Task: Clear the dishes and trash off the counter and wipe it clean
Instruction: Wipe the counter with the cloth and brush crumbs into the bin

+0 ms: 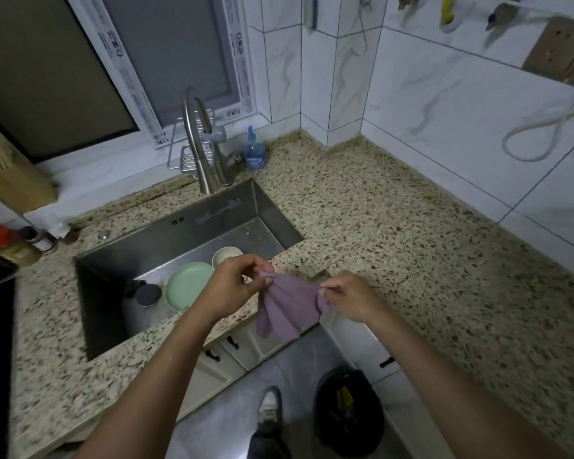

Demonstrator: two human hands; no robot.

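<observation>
Both hands, left (233, 286) and right (347, 298), pinch a purple cloth (287, 308) above the counter (395, 233) edge.

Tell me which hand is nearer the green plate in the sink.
Left. The left hand is just right of the green plate; the right hand is farther right, beyond the purple cloth that both hands pinch.
</observation>
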